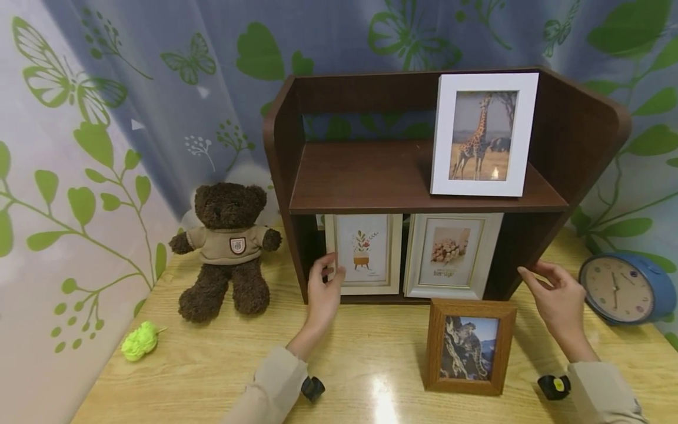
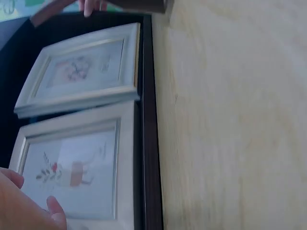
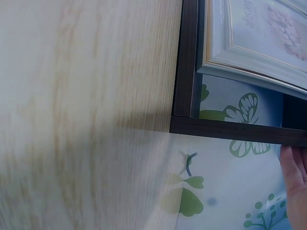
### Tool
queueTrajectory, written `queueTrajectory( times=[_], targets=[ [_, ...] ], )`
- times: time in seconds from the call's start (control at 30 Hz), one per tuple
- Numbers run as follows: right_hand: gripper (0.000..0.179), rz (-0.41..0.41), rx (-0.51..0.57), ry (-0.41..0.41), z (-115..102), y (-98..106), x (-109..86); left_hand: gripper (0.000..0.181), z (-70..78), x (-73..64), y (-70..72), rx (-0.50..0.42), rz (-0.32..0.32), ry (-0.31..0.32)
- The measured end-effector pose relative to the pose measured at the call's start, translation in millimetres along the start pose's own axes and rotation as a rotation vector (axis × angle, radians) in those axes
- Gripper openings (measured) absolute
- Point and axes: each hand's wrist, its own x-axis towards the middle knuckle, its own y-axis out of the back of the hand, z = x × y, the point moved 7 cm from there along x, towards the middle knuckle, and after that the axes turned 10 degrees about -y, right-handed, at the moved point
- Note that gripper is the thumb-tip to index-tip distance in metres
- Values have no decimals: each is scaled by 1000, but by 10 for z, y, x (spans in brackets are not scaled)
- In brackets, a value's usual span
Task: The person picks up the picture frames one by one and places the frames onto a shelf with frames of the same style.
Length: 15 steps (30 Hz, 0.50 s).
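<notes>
A dark brown desktop shelf (image 1: 365, 176) stands on the table. In its lower compartment, a cream picture frame with a potted-plant print (image 1: 394, 259) leans beside a white picture frame with a flower print (image 1: 418, 277). My left hand (image 1: 322, 297) is at the plant frame's left edge, thumb and fingers parted; in the left wrist view its fingertips overlap that frame. My right hand (image 1: 562, 303) touches the outer face of the shelf's right side panel; extended fingers (image 3: 293, 167) meet that panel in the right wrist view. Much of the left hand is cut off in its wrist view.
A white giraffe picture frame (image 1: 442, 135) stands on the upper shelf. In front is a brown wooden picture frame (image 1: 471, 304). A teddy bear (image 1: 225, 253) and a neon-green fluffy item (image 1: 140, 340) sit left; a blue clock (image 1: 659, 288) stands right. A patterned curtain (image 1: 339, 35) hangs behind.
</notes>
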Motion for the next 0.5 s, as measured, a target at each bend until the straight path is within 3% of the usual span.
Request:
queueTrajectory(
  times=[0.2,0.5],
  targets=[
    [16,-6,-4,-14,0,1,-2,27,41,-208,-225,-42,-118,-13],
    [16,-9,-11,-21,2,-2,-4,33,93,-537,-548,-45,-391,33]
  ],
)
